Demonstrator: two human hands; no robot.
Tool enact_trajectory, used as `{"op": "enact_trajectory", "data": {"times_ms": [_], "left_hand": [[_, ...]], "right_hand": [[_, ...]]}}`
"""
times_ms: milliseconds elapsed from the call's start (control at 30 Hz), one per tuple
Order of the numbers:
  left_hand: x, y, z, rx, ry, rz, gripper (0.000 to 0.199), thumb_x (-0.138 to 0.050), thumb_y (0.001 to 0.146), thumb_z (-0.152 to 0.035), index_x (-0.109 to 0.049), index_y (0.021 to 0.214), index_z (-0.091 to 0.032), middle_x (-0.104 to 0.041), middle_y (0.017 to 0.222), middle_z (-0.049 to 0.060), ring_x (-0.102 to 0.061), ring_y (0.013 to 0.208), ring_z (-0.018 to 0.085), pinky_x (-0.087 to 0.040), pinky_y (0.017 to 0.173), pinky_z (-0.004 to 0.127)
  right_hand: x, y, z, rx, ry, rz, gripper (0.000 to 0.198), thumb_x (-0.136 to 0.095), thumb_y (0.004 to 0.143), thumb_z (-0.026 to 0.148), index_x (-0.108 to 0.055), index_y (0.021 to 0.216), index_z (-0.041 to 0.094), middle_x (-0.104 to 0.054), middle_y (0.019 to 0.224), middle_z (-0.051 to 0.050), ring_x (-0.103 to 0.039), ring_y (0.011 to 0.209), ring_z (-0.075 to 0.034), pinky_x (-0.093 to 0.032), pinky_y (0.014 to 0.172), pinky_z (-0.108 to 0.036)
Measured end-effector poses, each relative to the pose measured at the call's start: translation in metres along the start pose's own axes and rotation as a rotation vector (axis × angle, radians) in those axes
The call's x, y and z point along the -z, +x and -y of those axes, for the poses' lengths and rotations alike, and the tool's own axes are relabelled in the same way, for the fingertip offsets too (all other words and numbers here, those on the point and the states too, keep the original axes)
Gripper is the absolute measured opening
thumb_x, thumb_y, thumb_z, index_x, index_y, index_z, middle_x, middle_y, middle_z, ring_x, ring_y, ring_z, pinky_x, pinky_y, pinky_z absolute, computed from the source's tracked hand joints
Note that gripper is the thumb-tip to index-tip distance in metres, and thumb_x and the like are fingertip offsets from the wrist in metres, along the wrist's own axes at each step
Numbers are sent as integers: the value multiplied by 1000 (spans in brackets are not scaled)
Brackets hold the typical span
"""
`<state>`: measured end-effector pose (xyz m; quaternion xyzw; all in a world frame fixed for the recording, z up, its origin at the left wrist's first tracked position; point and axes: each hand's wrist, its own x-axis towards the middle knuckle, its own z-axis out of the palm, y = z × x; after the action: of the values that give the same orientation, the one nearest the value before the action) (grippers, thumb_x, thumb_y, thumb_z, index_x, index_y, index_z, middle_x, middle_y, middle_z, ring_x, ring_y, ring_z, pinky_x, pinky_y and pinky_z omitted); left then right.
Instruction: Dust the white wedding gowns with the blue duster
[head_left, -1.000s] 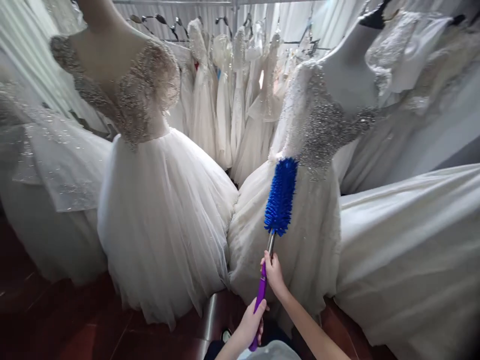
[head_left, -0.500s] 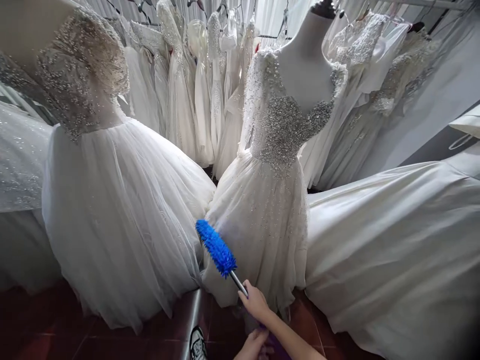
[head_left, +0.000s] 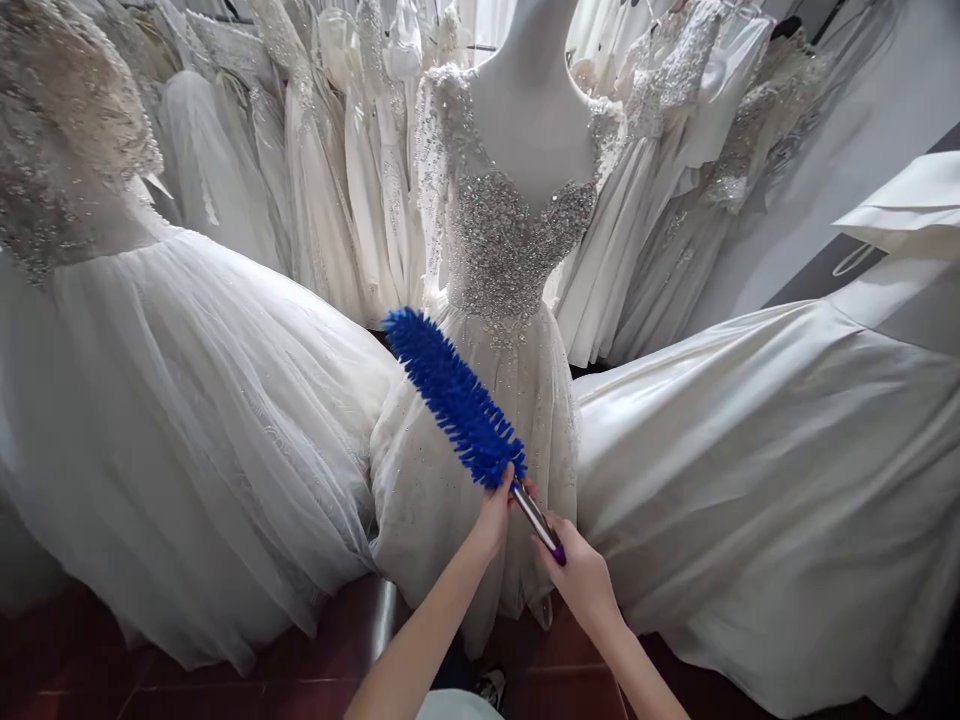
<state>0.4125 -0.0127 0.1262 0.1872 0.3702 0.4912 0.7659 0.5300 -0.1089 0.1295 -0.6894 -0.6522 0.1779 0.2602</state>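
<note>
Dark red tiled floor (head_left: 315,660); hanging gowns (head_left: 330,190) behind. Status: dusting judged under way; done and remaining portions cannot be told apart. Left hand (head_left: 495,515): fingers wrapped round the shaft of the blue duster (head_left: 454,400), just below its bristles. Right hand (head_left: 585,575): closed round the handle, lower down. Duster head: beyond the fingers, tilted up and leftward, before the beaded gown (head_left: 517,330), contact unclear. Flanking: tulle gown (head_left: 202,360) left, satin gown (head_left: 765,450) right.

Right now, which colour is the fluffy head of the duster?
The duster head is deep blue, showing clearly in the head view.
</note>
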Motion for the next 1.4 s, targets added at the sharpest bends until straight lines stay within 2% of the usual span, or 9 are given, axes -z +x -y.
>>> {"op": "enact_trajectory", "data": {"times_ms": [167, 433, 633, 833, 967, 1067, 1167, 1300, 1400], "left_hand": [[8, 52, 15, 15, 34, -106, 50, -66, 61, -60, -54, 81, -15, -60, 65, 1, -61, 59, 14, -51, 62, 31], [81, 56, 55, 241, -5, -197, 51, -63, 60, -66, -49, 65, -16, -51, 52, -5, -50, 46, 8, -49, 57, 26], [148, 53, 70, 372, -99, -418, 49, -54, 69, -65, -47, 59, -18, -48, 46, -4, -51, 43, 10, -48, 51, 26], [200, 27, 87, 461, -378, -712, 28, -55, 82, -33, -47, 60, -17, -51, 48, -5, -52, 42, 8, -50, 52, 23], [159, 30, 41, 302, -400, -552, 13, -59, 79, -25, -54, 72, -16, -51, 51, -7, -52, 44, 7, -51, 54, 23], [93, 47, -7, 163, -317, -286, 14, -60, 79, -29, -59, 84, -15, -50, 53, -6, -53, 48, 8, -52, 58, 26], [24, 72, -25, 40, -212, -93, 29, -64, 73, -42, -60, 84, -16, -50, 54, -6, -53, 50, 8, -53, 62, 27], [-41, 110, 21, 45, -189, -137, 39, -67, 66, -52, -58, 76, -16, -53, 54, -6, -55, 50, 9, -55, 67, 31], [-56, 126, 77, 116, -229, -258, 42, -63, 66, -57, -57, 75, -17, -60, 60, -3, -60, 53, 11, -55, 67, 34]], "right_hand": [[-30, -13, -41, -347, 166, 220, 38, -40, 83, 55, -56, 99, 24, -64, 66, 0, -61, 60, -21, -44, 57, -28], [-100, -56, -53, -507, 188, 342, 36, -36, 87, 43, -51, 113, 22, -72, 93, -9, -67, 90, -25, -47, 69, -25], [-113, -34, -46, -374, 67, 543, 33, -39, 87, 36, -58, 107, 19, -72, 95, -12, -67, 89, -26, -48, 71, -30], [-105, -11, -36, -99, -302, 729, 28, -50, 80, 31, -63, 99, 15, -71, 89, -17, -67, 83, -34, -48, 69, -38], [-76, -1, -33, -47, -97, 589, 25, -43, 86, 33, -60, 99, 21, -71, 87, -8, -68, 80, -25, -47, 67, -29], [-39, 13, -38, -39, 152, 379, 29, -39, 88, 37, -57, 108, 25, -70, 93, -5, -66, 84, -21, -48, 70, -27], [-3, 35, -58, -24, 268, 228, 36, -42, 87, 41, -54, 118, 26, -68, 103, -6, -65, 91, -22, -48, 76, -29], [32, 59, -114, -108, 219, 215, 42, -43, 86, 45, -54, 122, 28, -67, 109, -5, -64, 97, -26, -48, 81, -33], [45, 61, -160, -147, 150, 270, 40, -45, 83, 44, -58, 118, 28, -71, 101, -5, -65, 91, -26, -49, 77, -33]]}}
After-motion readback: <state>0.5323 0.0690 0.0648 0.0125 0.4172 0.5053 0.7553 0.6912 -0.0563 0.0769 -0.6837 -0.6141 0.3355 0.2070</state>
